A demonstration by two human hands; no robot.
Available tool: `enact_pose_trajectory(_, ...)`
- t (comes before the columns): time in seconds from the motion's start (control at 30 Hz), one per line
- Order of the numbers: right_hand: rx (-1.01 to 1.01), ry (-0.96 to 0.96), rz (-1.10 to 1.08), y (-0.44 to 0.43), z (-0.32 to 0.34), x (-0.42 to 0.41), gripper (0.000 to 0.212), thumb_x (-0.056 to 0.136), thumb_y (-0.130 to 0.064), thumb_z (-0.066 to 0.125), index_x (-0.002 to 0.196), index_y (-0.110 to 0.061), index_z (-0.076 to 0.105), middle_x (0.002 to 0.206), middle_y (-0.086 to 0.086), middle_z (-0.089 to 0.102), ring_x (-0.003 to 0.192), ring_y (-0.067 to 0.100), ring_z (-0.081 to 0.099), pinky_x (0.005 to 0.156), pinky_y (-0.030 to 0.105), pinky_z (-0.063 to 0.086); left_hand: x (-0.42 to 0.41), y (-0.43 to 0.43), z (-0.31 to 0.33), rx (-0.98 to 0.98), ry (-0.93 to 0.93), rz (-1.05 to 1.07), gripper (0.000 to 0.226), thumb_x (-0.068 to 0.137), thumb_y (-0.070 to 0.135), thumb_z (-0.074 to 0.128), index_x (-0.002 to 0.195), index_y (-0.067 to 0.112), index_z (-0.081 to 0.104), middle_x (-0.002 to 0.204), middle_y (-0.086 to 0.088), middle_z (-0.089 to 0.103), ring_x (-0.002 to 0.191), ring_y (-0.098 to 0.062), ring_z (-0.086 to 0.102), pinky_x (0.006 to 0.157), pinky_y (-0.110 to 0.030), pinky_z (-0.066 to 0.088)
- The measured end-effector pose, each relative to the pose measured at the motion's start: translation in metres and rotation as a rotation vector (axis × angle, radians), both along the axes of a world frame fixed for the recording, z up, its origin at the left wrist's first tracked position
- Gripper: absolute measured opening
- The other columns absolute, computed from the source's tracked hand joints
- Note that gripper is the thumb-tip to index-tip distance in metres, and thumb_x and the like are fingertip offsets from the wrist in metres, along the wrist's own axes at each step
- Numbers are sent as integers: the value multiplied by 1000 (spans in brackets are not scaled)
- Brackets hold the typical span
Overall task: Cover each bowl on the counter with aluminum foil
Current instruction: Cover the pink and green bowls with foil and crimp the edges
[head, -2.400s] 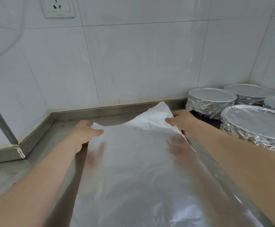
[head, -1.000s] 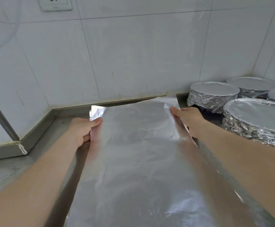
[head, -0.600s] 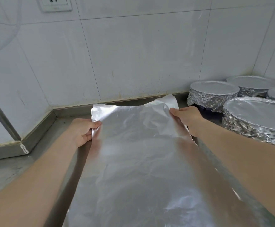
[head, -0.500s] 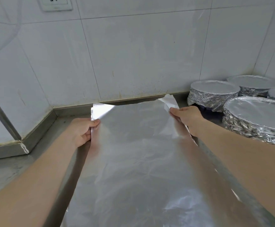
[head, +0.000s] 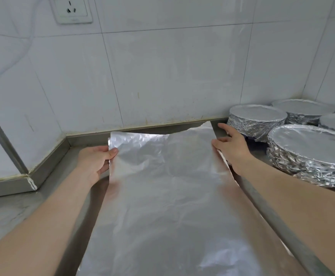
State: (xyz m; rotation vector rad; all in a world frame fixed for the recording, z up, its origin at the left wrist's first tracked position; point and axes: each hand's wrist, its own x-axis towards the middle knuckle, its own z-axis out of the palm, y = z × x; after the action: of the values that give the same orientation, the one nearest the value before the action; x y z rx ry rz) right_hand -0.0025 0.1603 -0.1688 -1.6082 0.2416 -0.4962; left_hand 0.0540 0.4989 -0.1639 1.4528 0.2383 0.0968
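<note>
A long sheet of aluminum foil (head: 162,196) stretches from the bottom of the view toward the back wall. My left hand (head: 95,162) pinches its far left corner between thumb and fingers. My right hand (head: 230,144) rests against the far right edge with the fingers spread and the index finger lifted; whether it still grips the foil is unclear. Several foil-covered bowls stand at the right: a large near one (head: 312,154), one behind it (head: 256,118), and others at the corner (head: 304,108). No uncovered bowl shows.
The steel counter (head: 13,212) runs left of the foil, with a raised steel lip (head: 146,130) along the tiled wall. A wall socket (head: 72,8) sits at the upper left. The covered bowls fill the right corner.
The far edge of the foil has flattened and dropped. My right hand's fingers have spread apart from a pinch. My left hand keeps its pinch on the corner.
</note>
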Motion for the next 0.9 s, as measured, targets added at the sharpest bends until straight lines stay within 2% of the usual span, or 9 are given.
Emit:
enact_pose_trajectory(0.1, -49, -37, 32, 4, 5, -7, 36, 88, 7, 60, 108, -23, 62, 74, 2, 64, 63, 11, 59, 62, 19, 52, -8, 8, -2, 72, -20, -52, 41, 78, -1, 75, 115, 14, 63, 98, -10, 72, 78, -22, 69, 72, -32, 56)
enact_pose_trajectory(0.17, -53, -57, 17, 5, 4, -11, 26, 87, 8, 60, 97, -14, 68, 72, 6, 62, 60, 14, 55, 62, 19, 49, -16, 11, -4, 143, -45, -65, 45, 79, -2, 74, 115, 23, 64, 96, -8, 73, 73, -22, 68, 73, -33, 56)
enact_pose_trajectory(0.23, -30, -53, 7, 6, 3, -15, 23, 88, 10, 59, 86, -11, 67, 71, 8, 60, 56, 14, 52, 57, 21, 45, -25, 11, -5, 197, -58, -62, 45, 81, -3, 70, 113, 29, 64, 90, -9, 72, 65, -20, 66, 64, -30, 56)
enact_pose_trajectory(0.33, -28, -8, -3, 7, 1, -20, 19, 87, 10, 61, 97, -6, 63, 71, 8, 59, 40, 3, 50, 42, 16, 42, -31, 11, -5, 299, -73, -64, 41, 86, 0, 64, 112, 31, 63, 77, -8, 65, 57, -17, 56, 52, -22, 48)
enact_pose_trajectory(0.43, -32, 9, -7, 8, -3, -21, 25, 86, 8, 64, 105, -8, 63, 67, 6, 61, 41, 2, 52, 49, 16, 47, -30, 9, -2, 460, -125, -92, 34, 86, 9, 62, 110, 32, 67, 73, -7, 64, 59, -17, 53, 57, -23, 44)
enact_pose_trajectory(0.57, -35, 5, -17, 9, -7, -21, 26, 86, 7, 64, 106, -9, 64, 65, 2, 63, 44, 1, 54, 52, 14, 47, -25, 8, -1, 598, -164, -99, 26, 86, 14, 67, 109, 28, 69, 95, -12, 69, 69, -22, 63, 55, -19, 48)
enact_pose_trajectory(0.63, -26, -6, -15, 9, -6, -21, 26, 86, 8, 64, 105, -10, 63, 60, -2, 64, 43, 2, 54, 50, 14, 46, -23, 8, -2, 623, -167, -82, 21, 85, 12, 70, 103, 22, 69, 95, -16, 69, 64, -23, 60, 53, -22, 44)
enact_pose_trajectory(0.8, -24, -13, -30, 10, -7, -22, 25, 86, 7, 64, 104, -11, 63, 60, 0, 63, 43, 5, 53, 50, 16, 46, -20, 5, -1, 562, -95, -57, 18, 83, 6, 72, 99, 5, 64, 76, -10, 62, 44, -9, 51, 42, -18, 35)
enact_pose_trajectory(0.9, -22, -2, -36, 10, -9, -21, 25, 86, 6, 64, 103, -11, 64, 63, 1, 65, 47, 7, 56, 55, 19, 48, -18, 5, 0, 495, -24, -66, 13, 86, 12, 71, 89, 2, 64, 50, -2, 44, 26, -6, 29, 34, -10, 24)
